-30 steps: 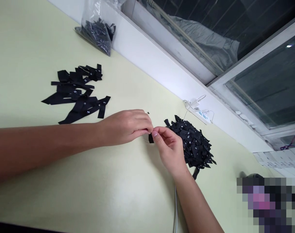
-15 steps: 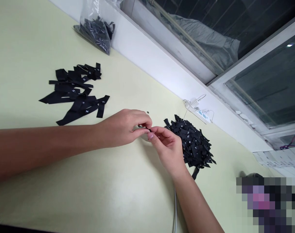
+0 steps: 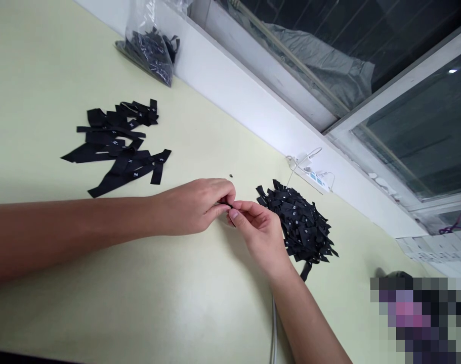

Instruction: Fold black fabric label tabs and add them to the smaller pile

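My left hand [image 3: 200, 205] and my right hand [image 3: 261, 232] meet over the middle of the table. Both are closed in a pinch on one small black fabric label [image 3: 227, 205], mostly hidden by the fingertips; only its thin dark edge shows. Just right of my right hand lies a big heap of black fabric labels [image 3: 300, 220] with small white size marks. Beyond my left forearm, a looser group of black label strips [image 3: 116, 141] is spread out, some marked with white letters.
A clear plastic bag [image 3: 150, 55] with black labels stands by the white ledge [image 3: 230, 101]. A power strip [image 3: 309, 172] with white cables lies behind the heap. A pale cable [image 3: 274, 328] runs beside my right forearm. A tiny dark scrap [image 3: 231, 176] lies beyond my fingers.
Both hands have come slightly nearer and tilted a little, still pinching the label. A bit of its dark edge now shows below the fingertips. The piles have not moved.
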The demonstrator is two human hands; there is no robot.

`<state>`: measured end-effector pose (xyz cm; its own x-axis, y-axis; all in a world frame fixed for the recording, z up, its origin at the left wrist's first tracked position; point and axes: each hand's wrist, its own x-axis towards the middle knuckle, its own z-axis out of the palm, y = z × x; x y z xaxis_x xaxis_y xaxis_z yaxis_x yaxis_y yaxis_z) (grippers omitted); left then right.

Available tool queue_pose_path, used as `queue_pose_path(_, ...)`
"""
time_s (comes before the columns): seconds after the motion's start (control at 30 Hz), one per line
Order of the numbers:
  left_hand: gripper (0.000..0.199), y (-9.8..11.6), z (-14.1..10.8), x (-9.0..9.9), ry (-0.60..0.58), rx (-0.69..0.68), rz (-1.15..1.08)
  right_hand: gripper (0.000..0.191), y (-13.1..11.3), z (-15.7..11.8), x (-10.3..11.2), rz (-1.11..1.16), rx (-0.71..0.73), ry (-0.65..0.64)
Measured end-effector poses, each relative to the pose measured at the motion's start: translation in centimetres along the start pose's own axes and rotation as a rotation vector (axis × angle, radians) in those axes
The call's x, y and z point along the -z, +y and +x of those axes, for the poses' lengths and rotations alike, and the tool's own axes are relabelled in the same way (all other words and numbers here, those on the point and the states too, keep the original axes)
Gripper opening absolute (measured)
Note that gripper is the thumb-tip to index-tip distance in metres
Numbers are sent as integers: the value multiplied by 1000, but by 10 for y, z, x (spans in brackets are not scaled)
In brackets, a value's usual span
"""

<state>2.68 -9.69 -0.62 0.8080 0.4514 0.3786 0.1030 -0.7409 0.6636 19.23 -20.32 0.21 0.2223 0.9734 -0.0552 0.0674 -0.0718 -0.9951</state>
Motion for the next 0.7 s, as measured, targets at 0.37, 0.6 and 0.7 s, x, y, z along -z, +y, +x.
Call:
queue_pose_path(0.37, 7, 1, 5, 3, 1, 80, -22, 17, 3, 2, 4, -215, 132, 17)
queue_pose_path(0.6, 12, 3, 5, 4, -8, 265, -202, 15, -5, 4, 17, -303, 182, 77)
queue_pose_path(0.7, 18, 2, 6, 3, 11, 322, -254, 21, -14, 7, 37, -358, 174, 172)
